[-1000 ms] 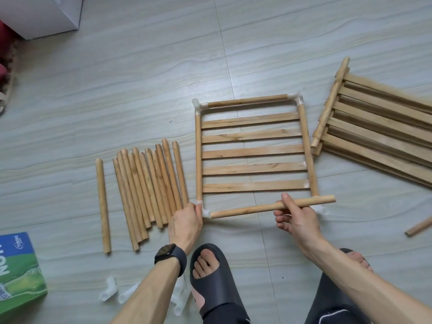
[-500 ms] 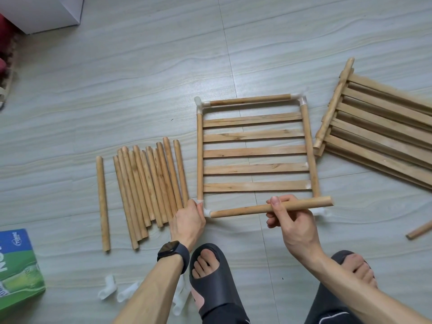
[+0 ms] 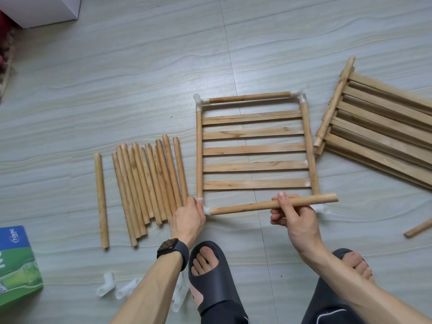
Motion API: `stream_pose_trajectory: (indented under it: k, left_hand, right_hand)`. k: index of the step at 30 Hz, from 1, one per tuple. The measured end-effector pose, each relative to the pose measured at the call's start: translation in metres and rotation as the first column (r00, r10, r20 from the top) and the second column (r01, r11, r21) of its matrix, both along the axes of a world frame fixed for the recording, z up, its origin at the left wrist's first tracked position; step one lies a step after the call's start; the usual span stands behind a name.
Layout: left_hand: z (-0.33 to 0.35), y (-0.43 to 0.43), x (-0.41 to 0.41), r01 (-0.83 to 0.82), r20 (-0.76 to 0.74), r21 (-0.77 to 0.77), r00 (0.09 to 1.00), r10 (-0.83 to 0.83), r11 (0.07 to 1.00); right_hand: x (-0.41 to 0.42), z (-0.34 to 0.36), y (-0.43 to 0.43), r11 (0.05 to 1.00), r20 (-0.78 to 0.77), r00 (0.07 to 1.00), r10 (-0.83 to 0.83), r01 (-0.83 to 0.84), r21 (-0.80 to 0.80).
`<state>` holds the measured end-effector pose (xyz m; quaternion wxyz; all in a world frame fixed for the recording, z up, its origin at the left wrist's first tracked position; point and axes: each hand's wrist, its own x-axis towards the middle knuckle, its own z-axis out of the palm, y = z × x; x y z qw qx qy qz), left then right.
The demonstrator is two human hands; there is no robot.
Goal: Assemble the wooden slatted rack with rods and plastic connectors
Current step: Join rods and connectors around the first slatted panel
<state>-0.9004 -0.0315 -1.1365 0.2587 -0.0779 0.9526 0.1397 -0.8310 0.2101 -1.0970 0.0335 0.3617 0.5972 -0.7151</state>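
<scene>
A green-and-blue printed cardboard box lies at the lower left of the pale grey streaked floor; a white box corner shows upper left.

- Your left hand reaches forward, back up, with thumb and fingers pinching the white plastic corner connector. A black wristwatch sits on that wrist.
- Your right hand, to its right, grips the round wooden rod, thumb straight over the top and fingers curled beneath.
- Both bare forearms enter from the near edge.
</scene>
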Motion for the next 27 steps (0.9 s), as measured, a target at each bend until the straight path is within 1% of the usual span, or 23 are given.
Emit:
stream_pose_trajectory:
  k: [2,4,10,12,16,18,21,24,27]
  left_hand:
    - [0.0,0.001,0.0,-0.006,0.004,-0.004,1.0,0.006,1.0]
    - [-0.001,0.003,-0.001,-0.001,0.013,-0.019,1.0,0.002,1.0]
    - [-0.001,0.003,-0.004,-0.009,0.048,-0.026,0.999,0.01,1.0]
    - [-0.001,0.003,-0.004,-0.01,0.054,-0.029,0.998,0.012,1.0]
    - [-0.002,0.005,-0.006,-0.019,0.078,-0.033,0.997,0.022,0.999]
    - [-0.002,0.007,-0.008,-0.012,0.088,-0.055,0.996,0.017,0.998]
    - [-0.001,0.009,-0.008,-0.006,0.093,-0.07,0.996,0.013,0.998]
    - [0.002,0.01,-0.008,0.02,0.091,-0.08,0.996,-0.013,0.997]
    - [0.007,0.011,-0.009,0.08,0.105,-0.132,0.992,-0.066,0.988]
  right_hand:
    - [-0.003,0.008,-0.003,0.99,-0.052,0.993,0.105,-0.1,0.095]
    - [-0.008,0.013,-0.003,0.976,-0.063,0.983,0.17,-0.159,0.149]
    - [-0.008,0.003,0.003,0.986,-0.065,0.985,0.16,-0.156,0.057]
    - [-0.005,-0.002,0.004,0.995,-0.033,0.994,0.103,-0.103,-0.005]
    - [-0.001,-0.012,0.009,0.979,0.126,0.992,-0.024,0.049,-0.199]
    - [0.005,-0.017,0.013,0.948,0.197,0.979,-0.047,0.105,-0.299]
    - [0.015,-0.023,0.013,0.872,0.317,0.944,-0.088,0.227,-0.433]
    - [0.021,-0.031,0.011,0.79,0.442,0.888,-0.125,0.358,-0.497]
    - [0.021,-0.037,0.012,0.768,0.494,0.863,-0.107,0.388,-0.51]
